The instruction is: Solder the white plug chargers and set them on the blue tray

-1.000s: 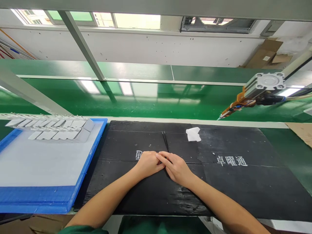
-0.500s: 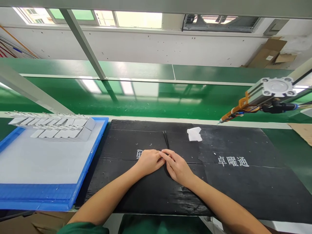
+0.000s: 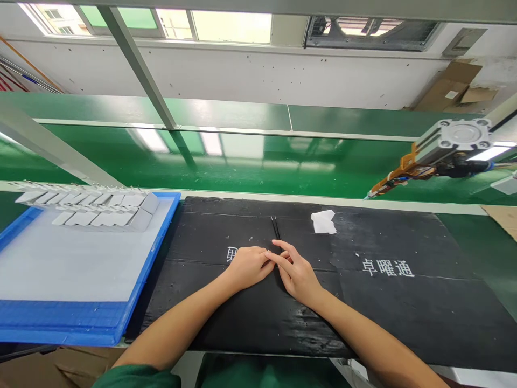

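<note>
My left hand (image 3: 251, 267) rests on the black mat (image 3: 242, 323), its fingers curled and pressed together. Anything inside its fingers is hidden. Beside it is my right hand (image 3: 298, 274), with fingers partly spread and one fingertip touching the left hand. I see nothing held in the right hand. Black tweezers (image 3: 277, 229) lie just beyond both hands, tips pointing away; their near end is hidden by the hands. Farther back to the right, a crumpled white piece of paper or cloth (image 3: 323, 222) lies on the mat.
At left stands a blue tray (image 3: 81, 323) with a white liner and rows of small white box-like parts (image 3: 105, 207). An orange-tipped tool on a metal cylinder (image 3: 452, 143) hangs over the back right. A slanting post (image 3: 56, 148) rises behind the tray.
My right hand's fingers have lifted and spread a little, with the index finger now apart from the others. The left hand stays put. The view has shifted slightly.
</note>
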Tool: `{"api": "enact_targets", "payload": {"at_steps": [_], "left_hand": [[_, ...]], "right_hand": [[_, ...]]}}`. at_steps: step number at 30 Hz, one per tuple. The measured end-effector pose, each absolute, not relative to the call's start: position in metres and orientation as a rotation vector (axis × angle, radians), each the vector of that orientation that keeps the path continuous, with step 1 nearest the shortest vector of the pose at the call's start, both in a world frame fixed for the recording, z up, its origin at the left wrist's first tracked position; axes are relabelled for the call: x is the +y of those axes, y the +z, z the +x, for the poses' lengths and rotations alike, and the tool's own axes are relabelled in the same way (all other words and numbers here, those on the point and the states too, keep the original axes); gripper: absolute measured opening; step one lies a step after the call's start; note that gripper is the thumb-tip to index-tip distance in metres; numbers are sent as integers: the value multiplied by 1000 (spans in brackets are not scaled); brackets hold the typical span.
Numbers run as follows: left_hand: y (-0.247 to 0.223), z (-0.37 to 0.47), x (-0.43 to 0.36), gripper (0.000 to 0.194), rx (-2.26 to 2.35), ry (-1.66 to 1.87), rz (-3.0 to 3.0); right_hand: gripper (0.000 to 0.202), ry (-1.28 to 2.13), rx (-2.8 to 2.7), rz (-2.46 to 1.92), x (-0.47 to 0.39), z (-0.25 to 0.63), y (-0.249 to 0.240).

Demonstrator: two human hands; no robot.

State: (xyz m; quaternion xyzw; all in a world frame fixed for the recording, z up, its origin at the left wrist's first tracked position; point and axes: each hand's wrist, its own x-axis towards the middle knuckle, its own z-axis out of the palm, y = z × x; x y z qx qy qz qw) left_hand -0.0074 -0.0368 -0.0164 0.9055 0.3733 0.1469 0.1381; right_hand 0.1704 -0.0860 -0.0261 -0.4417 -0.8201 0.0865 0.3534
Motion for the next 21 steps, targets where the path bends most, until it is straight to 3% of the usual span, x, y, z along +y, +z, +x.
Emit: {"api": "enact_targets", "payload": {"at_steps": [21], "left_hand": [[-15,-6,-37,21,1076,402,2594]], "right_hand": [[62,276,-2082,-1106,-85,169,-22]]}}
